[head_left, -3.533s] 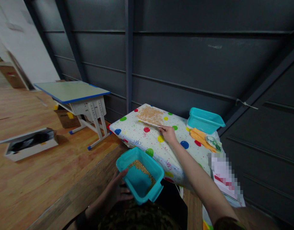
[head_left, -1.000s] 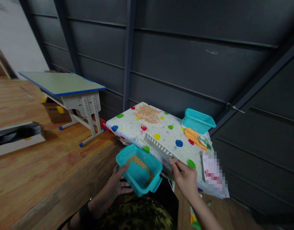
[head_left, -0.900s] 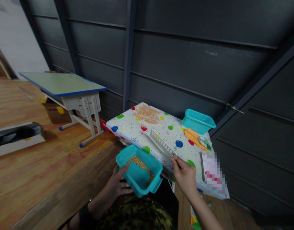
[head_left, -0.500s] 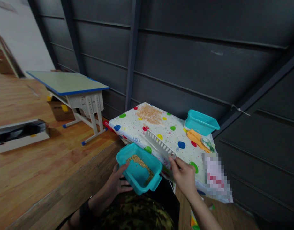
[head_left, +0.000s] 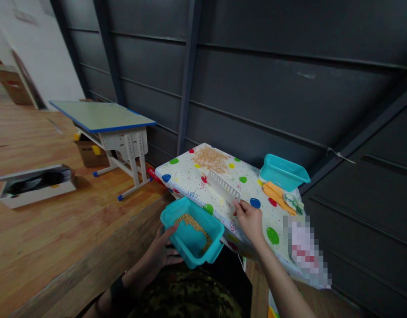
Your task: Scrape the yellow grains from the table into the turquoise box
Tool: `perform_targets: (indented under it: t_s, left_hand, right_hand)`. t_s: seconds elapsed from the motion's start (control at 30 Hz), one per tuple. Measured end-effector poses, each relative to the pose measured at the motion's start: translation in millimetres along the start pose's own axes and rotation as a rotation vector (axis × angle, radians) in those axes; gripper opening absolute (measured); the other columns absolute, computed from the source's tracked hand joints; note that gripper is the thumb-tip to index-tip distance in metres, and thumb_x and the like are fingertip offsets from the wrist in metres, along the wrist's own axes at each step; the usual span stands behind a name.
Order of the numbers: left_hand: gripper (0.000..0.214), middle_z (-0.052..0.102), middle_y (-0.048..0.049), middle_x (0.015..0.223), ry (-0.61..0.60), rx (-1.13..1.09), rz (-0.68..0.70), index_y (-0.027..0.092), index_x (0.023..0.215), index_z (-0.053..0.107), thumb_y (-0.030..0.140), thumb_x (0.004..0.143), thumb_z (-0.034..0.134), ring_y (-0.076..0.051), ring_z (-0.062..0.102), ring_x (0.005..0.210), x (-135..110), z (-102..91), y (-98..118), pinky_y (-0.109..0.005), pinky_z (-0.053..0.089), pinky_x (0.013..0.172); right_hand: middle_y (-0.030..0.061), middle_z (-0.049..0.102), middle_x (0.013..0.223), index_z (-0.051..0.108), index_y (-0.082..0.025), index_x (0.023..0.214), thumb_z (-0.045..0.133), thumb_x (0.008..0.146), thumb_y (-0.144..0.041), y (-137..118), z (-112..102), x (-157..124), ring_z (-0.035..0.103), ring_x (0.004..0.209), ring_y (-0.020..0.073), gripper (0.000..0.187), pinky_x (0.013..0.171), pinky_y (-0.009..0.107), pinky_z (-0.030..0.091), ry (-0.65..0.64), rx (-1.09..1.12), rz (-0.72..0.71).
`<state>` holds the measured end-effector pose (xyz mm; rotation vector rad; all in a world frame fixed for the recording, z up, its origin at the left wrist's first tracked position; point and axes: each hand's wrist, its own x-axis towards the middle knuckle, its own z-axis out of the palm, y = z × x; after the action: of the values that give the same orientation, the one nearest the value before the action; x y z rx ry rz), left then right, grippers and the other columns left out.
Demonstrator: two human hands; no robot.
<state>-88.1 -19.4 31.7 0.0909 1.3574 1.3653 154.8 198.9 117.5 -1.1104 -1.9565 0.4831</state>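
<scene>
My left hand [head_left: 164,248] grips the near left side of a teal plastic basin [head_left: 190,242], thumb over its rim. A layer of small tan beans [head_left: 195,224] lies in the basin, mostly along its far and right sides. The basin is held just off the near edge of the table [head_left: 186,170]. Pinched by one end in my right hand [head_left: 250,221] is a white slotted plastic strip [head_left: 223,186], held low above the tabletop. Whether the strip touches the cloth I cannot tell. Beyond its far end, a patch of loose pale beans [head_left: 210,159] is spread over the patterned tablecloth.
Another teal basin [head_left: 284,174] stands at the table's back right, with an orange cloth-like item [head_left: 275,196] and a green-and-white item [head_left: 293,203] before it. A dark panelled wall [head_left: 256,88] rises behind. Left are a desk [head_left: 107,117] and an open white box [head_left: 39,190].
My right hand has moved the white strip away from the basin, farther over the table toward the bean patch. The left hand and basin stay nearly in place. The view has shifted slightly.
</scene>
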Motion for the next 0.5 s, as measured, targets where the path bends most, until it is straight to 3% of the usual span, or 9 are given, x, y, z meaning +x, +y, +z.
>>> perform_targets:
  t_s: [0.3, 0.5]
  left_hand:
    - [0.069, 0.081, -0.0037, 0.1, 0.041, -0.004, -0.022, 0.033, 0.179, 0.054, 0.06, 0.12, 0.078, -0.035, 0.089, 0.08, 5.1, 0.9, 1.5, -0.05, 0.079, 0.079]
    - [0.078, 0.085, -0.0098, 0.116, 0.025, -0.016, -0.008, 0.034, 0.181, 0.049, 0.063, 0.117, 0.082, -0.037, 0.094, 0.085, 9.0, -3.7, -1.6, -0.057, 0.082, 0.088]
  right_hand:
    - [0.0128, 0.079, 0.063, 0.077, -0.031, 0.072, 0.048, 0.114, -0.098, 2.1, -1.6, 6.1, 0.075, 0.058, 0.0296, 0.084, 0.062, 0.037, 0.051, 0.059, -0.054, -0.029]
    - [0.011, 0.08, 0.062, 0.082, -0.03, 0.075, 0.053, 0.115, -0.096, -6.8, -4.7, -8.6, 0.076, 0.057, 0.0296, 0.082, 0.062, 0.036, 0.056, -0.003, 0.004, -0.061]
